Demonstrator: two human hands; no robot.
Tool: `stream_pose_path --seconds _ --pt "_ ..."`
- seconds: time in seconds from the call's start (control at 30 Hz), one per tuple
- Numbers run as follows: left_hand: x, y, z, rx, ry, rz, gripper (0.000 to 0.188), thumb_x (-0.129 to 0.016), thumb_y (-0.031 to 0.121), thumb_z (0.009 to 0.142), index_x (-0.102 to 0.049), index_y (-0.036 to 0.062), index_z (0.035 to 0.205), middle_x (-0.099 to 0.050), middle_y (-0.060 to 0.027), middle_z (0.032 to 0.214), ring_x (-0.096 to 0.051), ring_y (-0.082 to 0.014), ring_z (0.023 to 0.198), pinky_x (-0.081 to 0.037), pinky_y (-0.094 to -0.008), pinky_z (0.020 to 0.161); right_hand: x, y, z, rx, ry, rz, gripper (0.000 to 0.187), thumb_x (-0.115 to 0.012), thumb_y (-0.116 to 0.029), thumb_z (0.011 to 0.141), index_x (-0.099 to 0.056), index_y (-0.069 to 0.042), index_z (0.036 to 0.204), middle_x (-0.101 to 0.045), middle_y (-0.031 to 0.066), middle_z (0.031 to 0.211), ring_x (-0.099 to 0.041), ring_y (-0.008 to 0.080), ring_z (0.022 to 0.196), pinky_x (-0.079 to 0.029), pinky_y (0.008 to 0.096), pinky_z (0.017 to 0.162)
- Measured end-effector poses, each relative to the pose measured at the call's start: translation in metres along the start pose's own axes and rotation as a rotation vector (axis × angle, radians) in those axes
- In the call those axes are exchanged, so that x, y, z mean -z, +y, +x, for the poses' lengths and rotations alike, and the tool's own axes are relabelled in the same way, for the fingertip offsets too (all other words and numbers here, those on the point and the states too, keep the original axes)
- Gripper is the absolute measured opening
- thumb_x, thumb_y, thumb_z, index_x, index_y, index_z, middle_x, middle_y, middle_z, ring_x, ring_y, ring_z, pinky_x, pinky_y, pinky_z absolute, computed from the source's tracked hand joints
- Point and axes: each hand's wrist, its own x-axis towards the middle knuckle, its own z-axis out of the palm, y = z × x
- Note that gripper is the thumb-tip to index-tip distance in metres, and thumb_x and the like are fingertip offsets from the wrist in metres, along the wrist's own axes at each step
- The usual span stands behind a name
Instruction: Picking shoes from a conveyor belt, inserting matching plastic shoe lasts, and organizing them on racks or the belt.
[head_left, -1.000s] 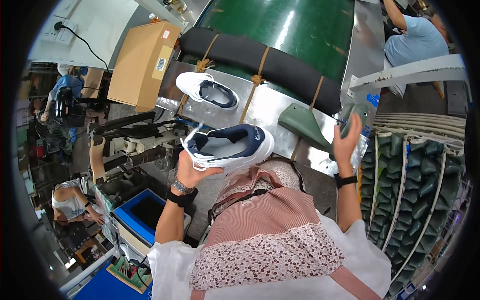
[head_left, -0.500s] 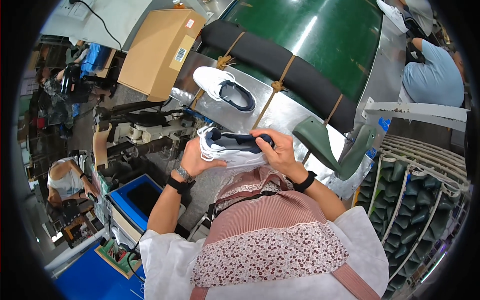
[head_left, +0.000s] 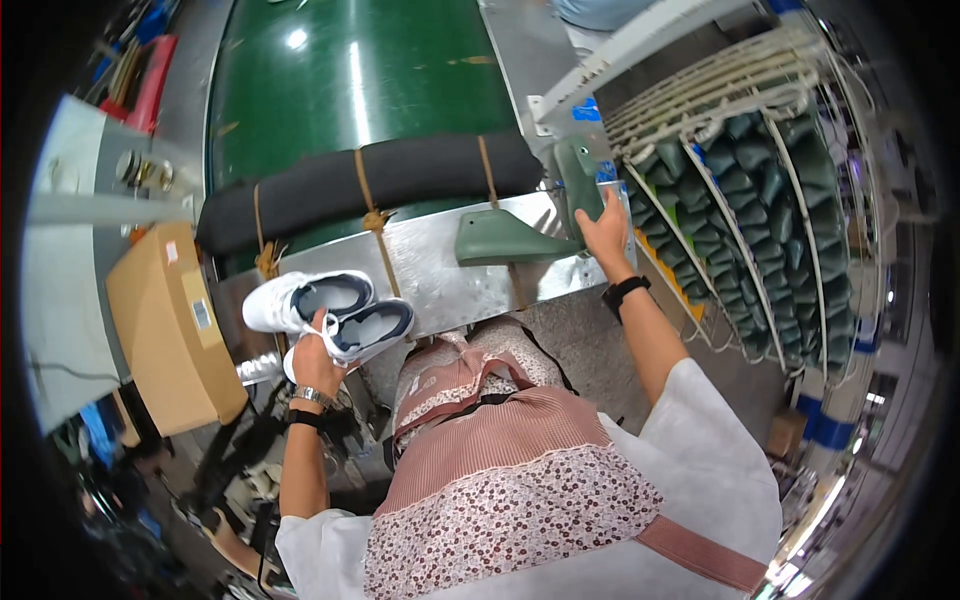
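Two white sneakers with navy linings lie side by side at the left end of the metal ledge. My left hand (head_left: 317,367) is closed on the nearer sneaker (head_left: 374,330), at its laced front. The farther sneaker (head_left: 308,299) rests against it, toe to the left. To the right, my right hand (head_left: 606,232) grips a green shoe last (head_left: 577,178), which stands out toward the far side with a hole near its top. A second green shoe last (head_left: 513,240) lies on the ledge just left of that hand, its toe pointing right.
Beyond the metal ledge (head_left: 425,275) runs a green conveyor belt (head_left: 300,90), fronted by a black padded roll (head_left: 320,190) tied with cords. A cardboard box (head_left: 170,330) stands at left. On the right, a white rack (head_left: 700,165) holds several dark green lasts.
The sneaker my two hands held up is now beside the other on the ledge, with only my left hand on it. My right hand has moved right to a last. The view has turned rightward.
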Motion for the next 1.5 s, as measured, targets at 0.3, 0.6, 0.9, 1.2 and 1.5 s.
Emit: stream_pose_path --seconds 0.3,0.6,0.9,1.2,1.5 --pt "0.01 0.011 0.02 0.012 -0.079 0.034 0.089 -0.096 0.019 0.055 -0.046 0.0062 0.128 -0.07 -0.0179 0.103 -0.066 -0.0423 0.099 -0.053 -0.0463 0.082 -0.048 -0.037 -0.009 -0.076 -0.593 0.082 0.073 -0.073 -0.059 0.077 -0.06 -0.005 0.126 -0.068 0.0202 0.115 -0.065 0.0389 0.107 -0.049 0.0501 0.092" --pt "0.082 0.12 0.077 -0.11 -0.049 0.184 0.078 -0.093 0.026 0.058 -0.055 0.0047 0.123 -0.07 -0.0202 0.091 -0.068 -0.0414 0.089 -0.054 -0.0465 0.077 -0.036 -0.017 -0.081 0.199 -0.587 0.236 0.08 -0.093 -0.033 0.057 -0.055 -0.01 0.123 -0.052 0.0154 0.116 -0.051 0.0357 0.113 -0.039 0.0466 0.1" --pt "0.126 0.196 0.278 -0.265 0.138 0.132 0.095 -0.096 0.031 0.057 -0.045 0.0057 0.133 -0.07 -0.0214 0.099 -0.066 -0.0438 0.094 -0.052 -0.048 0.08 -0.021 0.001 -0.085 0.18 -0.493 0.297 0.066 -0.09 -0.025 0.062 -0.063 -0.013 0.12 -0.067 0.0081 0.112 -0.059 0.0297 0.112 -0.037 0.0427 0.1" --pt "0.053 0.338 0.375 -0.828 -0.154 0.488 0.063 -0.085 0.025 0.071 -0.058 0.0019 0.123 -0.069 -0.0187 0.109 -0.066 -0.0366 0.103 -0.053 -0.0452 0.088 -0.017 0.038 -0.053 0.16 -0.492 0.235 0.063 -0.087 -0.02 0.061 -0.066 -0.015 0.12 -0.067 0.0043 0.117 -0.057 0.0262 0.115 -0.037 0.041 0.103" --pt "-0.1 0.437 0.395 -1.247 -0.371 0.428 0.079 -0.09 0.022 0.064 -0.054 0.0077 0.133 -0.058 -0.0195 0.131 -0.056 -0.0366 0.122 -0.049 -0.0446 0.099 0.006 0.065 -0.033 0.186 -0.765 0.118 0.062 -0.085 -0.012 0.06 -0.069 -0.019 0.12 -0.066 0.0007 0.119 -0.048 0.0256 0.129 -0.027 0.0529 0.116"
